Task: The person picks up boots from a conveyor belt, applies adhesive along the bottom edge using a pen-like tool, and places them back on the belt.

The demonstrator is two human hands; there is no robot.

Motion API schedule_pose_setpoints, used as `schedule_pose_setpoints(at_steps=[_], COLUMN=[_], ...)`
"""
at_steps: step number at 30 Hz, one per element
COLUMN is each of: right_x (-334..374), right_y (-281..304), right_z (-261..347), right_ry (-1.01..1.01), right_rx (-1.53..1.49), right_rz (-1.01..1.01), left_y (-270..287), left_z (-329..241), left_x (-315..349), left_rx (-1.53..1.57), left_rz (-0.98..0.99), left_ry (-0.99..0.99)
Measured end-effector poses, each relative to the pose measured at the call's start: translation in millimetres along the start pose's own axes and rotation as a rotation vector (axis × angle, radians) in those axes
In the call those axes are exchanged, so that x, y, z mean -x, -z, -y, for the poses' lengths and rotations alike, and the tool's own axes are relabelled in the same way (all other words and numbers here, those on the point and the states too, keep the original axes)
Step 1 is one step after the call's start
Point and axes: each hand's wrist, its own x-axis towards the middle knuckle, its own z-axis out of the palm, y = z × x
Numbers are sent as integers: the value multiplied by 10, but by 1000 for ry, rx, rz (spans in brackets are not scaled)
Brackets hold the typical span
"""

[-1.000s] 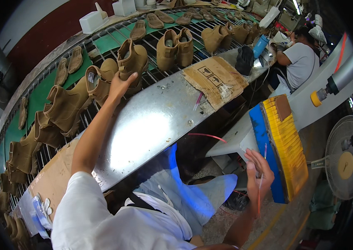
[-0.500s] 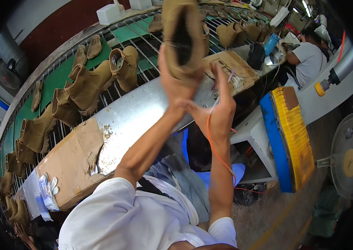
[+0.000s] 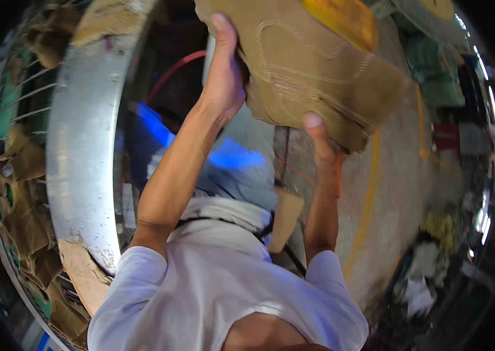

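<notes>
A tan boot (image 3: 294, 64) with pale stitched lines lies sideways in the air in front of me, held between both hands. My left hand (image 3: 224, 82) grips its left end, thumb up along the edge and the other fingers hidden behind it. My right hand (image 3: 323, 140) holds the lower edge near the right end, its thumb on the upper and its remaining fingers out of sight underneath. An orange cord (image 3: 338, 175) hangs at my right wrist. Against the boot's upper edge shows a yellow block (image 3: 350, 20), partly cut off by the boot; whether they touch I cannot tell.
Along the left runs a bare metal ledge (image 3: 81, 134), with a wire rack beyond it carrying several tan boots (image 3: 25, 216). Cardboard (image 3: 83, 269) covers the ledge's near part. At right are a yellow floor line (image 3: 370, 193), a green cloth-like heap (image 3: 432, 70) and pale scraps (image 3: 420, 286).
My view has swung right, away from the rack. The boot has turned from upright to sideways and looks larger. My right hand, open beside it before, now grips it too.
</notes>
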Motion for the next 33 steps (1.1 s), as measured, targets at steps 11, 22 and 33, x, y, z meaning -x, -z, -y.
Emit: schedule_pose_setpoints(at_steps=[11,22,33], right_x=[1498,1880,2005], right_y=[729,952,897], right_z=[-650,-986,-751], right_ry=[-558,-578,-749], right_rx=[356,366,424], right_rz=[-51,-169,24], left_y=[769,862,779], left_z=[1614,1417,867], left_x=[1038,964,755], left_rx=[475,-245,-362], left_rz=[-276,-156,-152], left_ry=[755,317,186])
